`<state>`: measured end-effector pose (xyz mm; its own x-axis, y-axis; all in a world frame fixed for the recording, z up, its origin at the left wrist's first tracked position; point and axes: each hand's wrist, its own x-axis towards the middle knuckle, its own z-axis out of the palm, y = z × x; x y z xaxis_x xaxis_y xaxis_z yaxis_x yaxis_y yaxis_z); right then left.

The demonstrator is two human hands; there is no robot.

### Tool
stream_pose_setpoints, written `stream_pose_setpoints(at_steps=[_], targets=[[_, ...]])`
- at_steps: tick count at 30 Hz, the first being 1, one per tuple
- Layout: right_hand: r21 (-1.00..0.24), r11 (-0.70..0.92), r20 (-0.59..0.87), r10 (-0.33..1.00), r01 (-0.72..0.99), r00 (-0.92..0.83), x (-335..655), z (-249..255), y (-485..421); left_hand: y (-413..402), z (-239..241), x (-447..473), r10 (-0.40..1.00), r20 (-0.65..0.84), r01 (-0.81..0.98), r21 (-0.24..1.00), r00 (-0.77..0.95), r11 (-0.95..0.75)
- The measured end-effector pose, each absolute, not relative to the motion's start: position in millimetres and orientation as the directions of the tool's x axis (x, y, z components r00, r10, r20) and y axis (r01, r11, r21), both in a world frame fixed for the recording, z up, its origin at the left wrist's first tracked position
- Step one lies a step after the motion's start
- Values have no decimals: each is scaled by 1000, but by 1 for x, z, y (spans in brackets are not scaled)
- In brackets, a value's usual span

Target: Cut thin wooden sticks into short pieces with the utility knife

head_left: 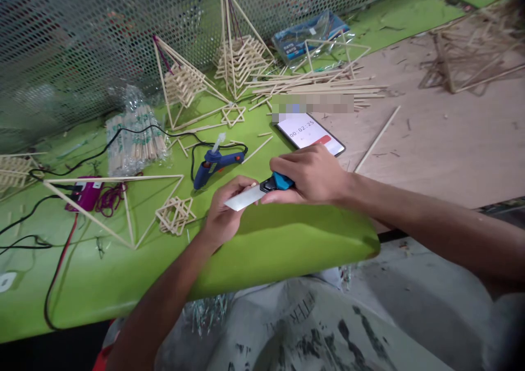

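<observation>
My right hand [314,174] is wrapped around the blue and black handle of a utility knife [246,197]. Its wide blade is out and points left, crossing in front of my left hand [225,209]. The left fingers are curled closed at the blade; whatever they may pinch is hidden. Behind my hands, a blue glue gun [217,163] lies on the green table. A small star-shaped frame of sticks [176,216] rests left of my left hand. Just beyond my right hand lies a phone [309,133] showing a timer.
Two stick pyramids [180,83] stand against a perforated metal panel [102,37]. Loose sticks [315,89] are piled at the back. A bag of sticks [137,135], a purple box with cables [85,193] and a large triangular stick frame [131,239] occupy the left. More frames [471,59] sit far right.
</observation>
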<state>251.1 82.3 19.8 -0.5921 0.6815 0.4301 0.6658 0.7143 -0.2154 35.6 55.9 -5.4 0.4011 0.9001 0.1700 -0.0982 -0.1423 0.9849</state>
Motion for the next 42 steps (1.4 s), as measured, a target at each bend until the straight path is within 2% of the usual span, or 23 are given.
stream_pose_setpoints(at_steps=[8,29,36,39,42], targets=[[-226,705,421,693,672,-585,251,20,83,56,2,36,885,186,-1,979,427,-206],[-229,707,375,698,669,-610,251,21,84,55,-1,37,895,157,-58,988,417,-146],[-174,739,356,664,651,-658,250,26,84,54,-3,34,910,137,57,983,391,-172],[-203,670,307,736,714,-604,259,23,98,47,4,37,863,166,61,973,476,-222],[-260,469,296,871,844,-393,281,23,118,38,13,42,725,216,12,955,654,-295]])
